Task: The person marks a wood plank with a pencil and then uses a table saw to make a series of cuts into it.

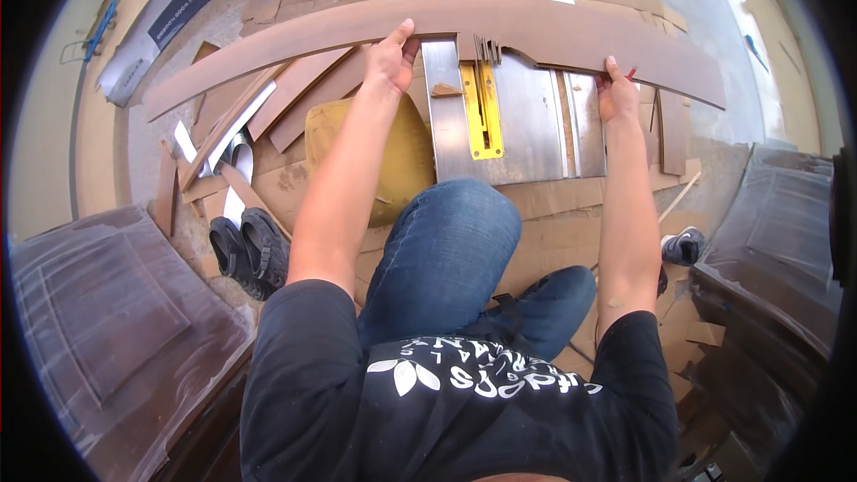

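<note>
A long brown wooden board [312, 27] spans the view from left to right above a table saw [531, 125]. Its near edge has a cut-out with several thin slits and slivers of wood, right over the saw's yellow insert plate [484, 125]. My left hand [390, 61] grips the board left of the cut-out, thumb on its upper face and fingers underneath. Farther right, my right hand [617, 94] pinches the same edge. A thin red object, perhaps a pencil [631, 74], sticks out beside its fingertips. A small wood offcut [446, 89] rests on the saw's metal top.
A scuffed yellow rounded object [400, 165] stands left of the saw. Brown planks [299, 98] lie beyond it on cardboard. Black clogs [250, 250] sit at left, and plastic-wrapped panels [134, 303] flank me. A long box [178, 9] lies at far left.
</note>
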Demonstrator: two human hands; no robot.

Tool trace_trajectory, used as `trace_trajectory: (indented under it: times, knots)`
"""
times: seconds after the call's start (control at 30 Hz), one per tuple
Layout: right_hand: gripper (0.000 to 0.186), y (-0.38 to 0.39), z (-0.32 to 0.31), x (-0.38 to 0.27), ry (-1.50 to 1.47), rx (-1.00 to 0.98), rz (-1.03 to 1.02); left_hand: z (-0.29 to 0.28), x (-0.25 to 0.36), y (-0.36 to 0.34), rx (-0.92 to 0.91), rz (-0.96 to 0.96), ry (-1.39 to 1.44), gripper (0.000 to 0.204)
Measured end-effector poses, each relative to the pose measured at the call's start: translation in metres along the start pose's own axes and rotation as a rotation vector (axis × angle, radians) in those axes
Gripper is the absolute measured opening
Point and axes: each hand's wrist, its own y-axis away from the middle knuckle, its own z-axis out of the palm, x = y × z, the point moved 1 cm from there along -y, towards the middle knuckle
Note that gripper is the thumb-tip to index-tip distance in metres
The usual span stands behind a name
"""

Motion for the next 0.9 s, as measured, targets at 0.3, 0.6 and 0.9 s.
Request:
trace_trajectory:
  times: [0.3,0.6,0.9]
  knots:
    - [0.029,0.020,-0.014,0.002,-0.005,-0.005,-0.028,-0.012,-0.009,0.026,0.054,-0.004,-0.015,0.039]
    - [0.029,0.032,-0.022,0.005,0.009,-0.020,-0.013,-0.012,-0.010,0.045,0.074,-0.002,-0.032,0.032]
    - [0.037,-0.014,0.026,-0.006,0.000,-0.045,-0.005,0.018,0.019,-0.016,-0.018,0.033,-0.049,0.030]
